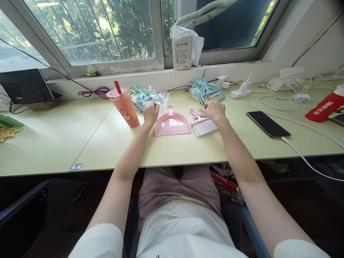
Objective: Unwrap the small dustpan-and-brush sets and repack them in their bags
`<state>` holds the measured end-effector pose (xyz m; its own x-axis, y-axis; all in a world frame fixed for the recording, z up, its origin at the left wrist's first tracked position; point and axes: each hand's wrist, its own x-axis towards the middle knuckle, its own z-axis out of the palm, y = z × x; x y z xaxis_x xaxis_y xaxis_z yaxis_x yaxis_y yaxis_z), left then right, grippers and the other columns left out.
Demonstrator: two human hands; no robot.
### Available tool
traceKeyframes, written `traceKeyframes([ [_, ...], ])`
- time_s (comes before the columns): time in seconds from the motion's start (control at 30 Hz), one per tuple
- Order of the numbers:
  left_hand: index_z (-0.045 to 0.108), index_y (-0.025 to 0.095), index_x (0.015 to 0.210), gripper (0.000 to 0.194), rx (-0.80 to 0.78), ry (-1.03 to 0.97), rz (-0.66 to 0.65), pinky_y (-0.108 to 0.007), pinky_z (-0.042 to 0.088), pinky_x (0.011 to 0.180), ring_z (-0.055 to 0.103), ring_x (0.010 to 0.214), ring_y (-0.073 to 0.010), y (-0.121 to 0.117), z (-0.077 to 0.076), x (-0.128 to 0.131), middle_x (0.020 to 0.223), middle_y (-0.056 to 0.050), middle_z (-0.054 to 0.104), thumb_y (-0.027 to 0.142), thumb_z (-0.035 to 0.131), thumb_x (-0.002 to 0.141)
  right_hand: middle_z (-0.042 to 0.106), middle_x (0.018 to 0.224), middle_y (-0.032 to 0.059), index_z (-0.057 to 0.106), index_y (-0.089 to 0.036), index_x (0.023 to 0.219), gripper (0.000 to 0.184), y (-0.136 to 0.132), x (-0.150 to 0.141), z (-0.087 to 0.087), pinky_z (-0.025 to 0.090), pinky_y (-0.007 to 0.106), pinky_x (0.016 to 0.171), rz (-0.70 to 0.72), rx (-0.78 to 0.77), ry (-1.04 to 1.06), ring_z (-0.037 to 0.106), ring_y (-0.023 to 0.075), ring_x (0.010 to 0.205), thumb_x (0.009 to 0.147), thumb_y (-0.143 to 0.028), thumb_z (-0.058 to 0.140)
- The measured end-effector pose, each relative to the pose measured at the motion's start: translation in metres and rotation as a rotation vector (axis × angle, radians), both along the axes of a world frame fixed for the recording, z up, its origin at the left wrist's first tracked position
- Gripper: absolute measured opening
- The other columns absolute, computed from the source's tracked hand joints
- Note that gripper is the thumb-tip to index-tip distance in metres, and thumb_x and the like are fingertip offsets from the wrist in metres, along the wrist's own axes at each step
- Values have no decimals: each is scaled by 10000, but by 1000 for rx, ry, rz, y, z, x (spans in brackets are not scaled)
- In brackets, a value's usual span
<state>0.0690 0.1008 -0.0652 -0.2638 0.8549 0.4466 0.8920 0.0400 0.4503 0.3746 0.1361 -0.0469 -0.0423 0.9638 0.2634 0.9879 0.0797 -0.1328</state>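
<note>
On the desk in front of me a pink dustpan (173, 123) lies flat, its handle pointing to the window. To its left my left hand (151, 113) is closed, fingers curled beside the clear plastic bag (159, 96). Whether it grips the plastic is hidden. A small pink brush (204, 123) with white bristles lies right of the dustpan. Over its upper right side is my right hand (214, 110), also closed; what its fingers hold, if anything, is hidden. Behind the hands lie wrapped green dustpan-and-brush sets, a left pile (139, 98) and a right pile (206, 91).
An orange drink cup (125, 109) with a red straw stands by my left hand. To the right are a phone (268, 123) on a white cable, a power strip (240, 90) and a red container (325, 106). A tablet (27, 86) stands far left.
</note>
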Motion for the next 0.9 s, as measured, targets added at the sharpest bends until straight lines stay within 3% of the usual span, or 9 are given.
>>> traceKeyframes([
  [0.1,669,227,979,234,-33,51,-29,-360,451,958,589,1142,-263,-1,0,0,1065,-95,700,301,450,1015,749,1092,170,797,-197,1043,407,0,-1,-3,480,397,852,24,-124,-62,682,343,1068,881,-543,658],
  [0.23,701,212,936,270,-128,180,-135,-384,451,1009,577,1192,-292,-4,-5,6,1118,-114,705,434,556,984,759,1103,137,792,-219,1043,476,1,-5,-12,474,369,813,88,-227,-110,690,322,1059,833,-628,668],
  [0.37,731,175,989,369,-192,371,-232,-395,469,970,567,1215,-321,-8,-10,12,1155,-167,703,434,470,1019,761,1108,149,779,-197,1062,444,1,-12,-18,473,354,786,99,-185,-104,699,314,1054,868,-566,625],
  [0.5,760,173,968,414,-218,454,-237,-400,482,917,581,1183,-324,-9,-7,11,1139,-179,708,358,394,1024,761,1079,175,771,-157,1071,456,1,-13,-17,476,349,764,82,-203,-122,703,331,1050,825,-525,660],
  [0.73,757,186,826,371,-285,417,-209,-374,460,795,647,1005,-299,-11,0,10,988,-156,739,206,403,933,758,1083,183,779,-147,1049,422,4,7,1,493,375,803,-13,-71,26,699,343,1057,815,-478,662],
  [0.9,734,197,791,347,-331,337,-249,-336,414,704,656,858,-247,-19,2,30,861,-115,730,253,433,955,779,1056,79,782,-212,993,318,-3,3,9,475,330,774,144,-3,243,696,281,1007,810,-442,660],
])
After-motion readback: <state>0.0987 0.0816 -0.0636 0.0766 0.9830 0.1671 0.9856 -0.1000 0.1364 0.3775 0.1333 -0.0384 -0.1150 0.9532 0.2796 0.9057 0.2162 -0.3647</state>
